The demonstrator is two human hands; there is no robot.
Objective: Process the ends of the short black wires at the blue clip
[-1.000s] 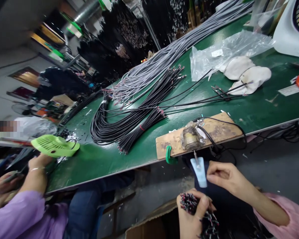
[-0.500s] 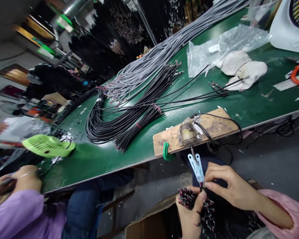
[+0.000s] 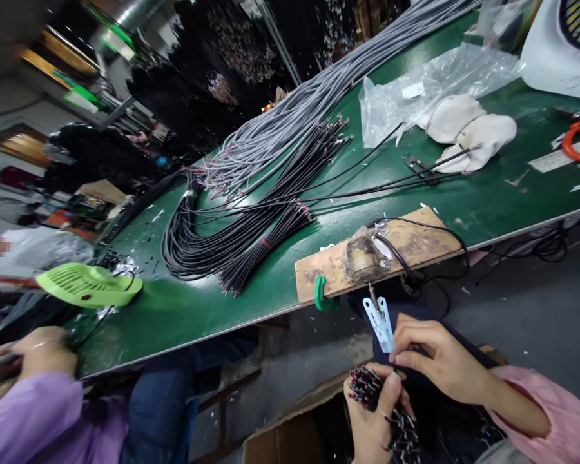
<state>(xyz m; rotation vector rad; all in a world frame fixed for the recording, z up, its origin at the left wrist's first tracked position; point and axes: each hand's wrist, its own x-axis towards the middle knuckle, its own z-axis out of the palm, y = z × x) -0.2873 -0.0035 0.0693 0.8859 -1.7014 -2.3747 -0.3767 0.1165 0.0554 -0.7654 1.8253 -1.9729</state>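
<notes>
Below the table edge, my left hand (image 3: 374,415) is closed round a bundle of thin black cables (image 3: 365,386) with stripped red, black and white wire ends. My right hand (image 3: 435,348) is closed in a pinch just above my left thumb, on the end of a single black cable (image 3: 395,369); its fingertips mostly hide the wires. Those fingertips are at the lower end of a light blue plastic clip (image 3: 381,327). The clip sits on a metal rod (image 3: 372,294) that sticks out from a wrapped, taped block (image 3: 365,258) on a wooden board (image 3: 415,238).
A green clamp (image 3: 321,293) grips the board at the edge of the green table (image 3: 183,322). Black cables (image 3: 251,225), grey cables (image 3: 290,122), white gloves (image 3: 483,135) and pliers (image 3: 419,169) lie on it. A co-worker in a purple sleeve (image 3: 43,419) sits left, near a green fan (image 3: 89,285). A cardboard box (image 3: 280,438) stands below.
My right fingertips have shifted slightly left and now cover the wires that showed below the clip. My left hand has lowered slightly. The co-worker's hands have moved a little left.
</notes>
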